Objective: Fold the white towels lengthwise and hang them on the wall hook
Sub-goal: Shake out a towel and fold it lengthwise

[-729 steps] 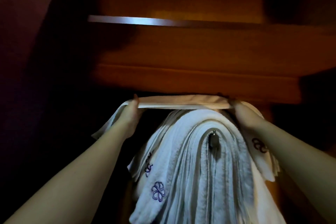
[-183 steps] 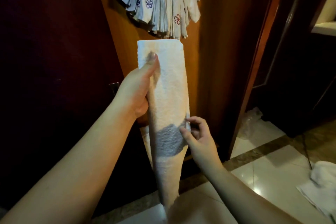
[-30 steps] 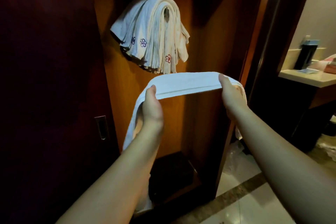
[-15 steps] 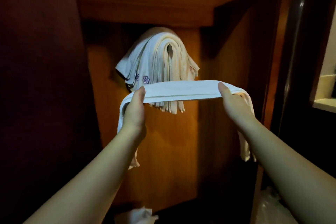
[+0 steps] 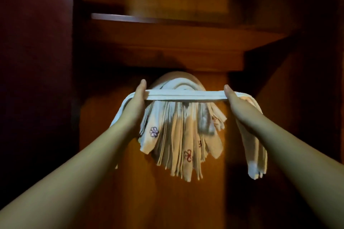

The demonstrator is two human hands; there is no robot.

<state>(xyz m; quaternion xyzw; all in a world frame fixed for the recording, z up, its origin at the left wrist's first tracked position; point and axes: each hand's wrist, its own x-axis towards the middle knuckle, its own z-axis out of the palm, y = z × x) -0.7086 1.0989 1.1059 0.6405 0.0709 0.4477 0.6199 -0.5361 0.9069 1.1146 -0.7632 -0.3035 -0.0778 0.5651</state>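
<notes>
1. Item: folded towel (image 5: pixel 186 94), white, long and narrow. It sits at the middle of the frame, stretched level between my two hands, with one loose end trailing down at lower left and the other hanging at right. I judge it is held taut and flat so its midpoint can go over the hook.

2. Item: left hand (image 5: pixel 135 101), left of centre. The thumb lies along the strip's near edge and the towel passes over the hand; this grip is pinching the towel. The fingers underneath are hidden.

3. Item: right hand (image 5: pixel 235 101), right of centre. The thumb points up against the strip and the cloth drapes over the hand; this grip is also pinching the towel. The fingers are hidden.

4. Item: hung towels (image 5: pixel 178 135), a thick bundle fanned down the wooden panel (image 5: pixel 186 201), directly behind and below the strip. Several carry small embroidered flowers, purple at left, red lower down. The hook itself is covered, so I cannot see it.

5. Item: wooden shelf (image 5: pixel 167 42), across the upper frame, close above the bundle. I judge that headroom is tight there.

6. Status: folding looks done; hanging is not yet done.
</notes>
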